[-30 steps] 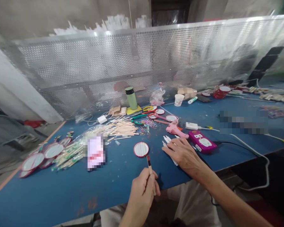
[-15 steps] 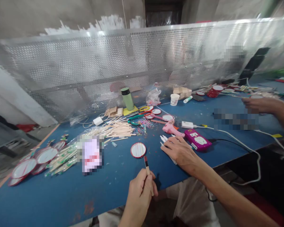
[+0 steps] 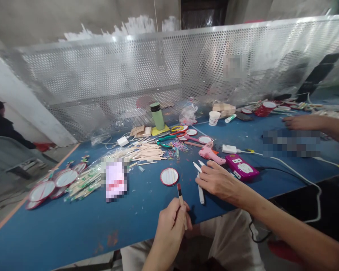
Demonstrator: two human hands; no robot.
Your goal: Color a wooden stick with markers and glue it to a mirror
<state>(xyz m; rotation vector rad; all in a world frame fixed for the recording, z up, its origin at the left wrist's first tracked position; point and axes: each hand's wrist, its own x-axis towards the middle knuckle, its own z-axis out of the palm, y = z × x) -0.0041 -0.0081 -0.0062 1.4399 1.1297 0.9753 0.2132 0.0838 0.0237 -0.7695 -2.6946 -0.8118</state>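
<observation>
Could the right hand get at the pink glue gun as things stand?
Probably yes. The pink glue gun lies just beyond the right hand, and nothing seems to lie over it. That hand, though, is at the white pens.

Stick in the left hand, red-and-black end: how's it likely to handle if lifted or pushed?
The wooden stick is probably stiff: it juts straight out of the left hand with no visible sag. It's likely light, being so slim. Laid down, it would probably slide rather than roll, since it looks flat.
</observation>
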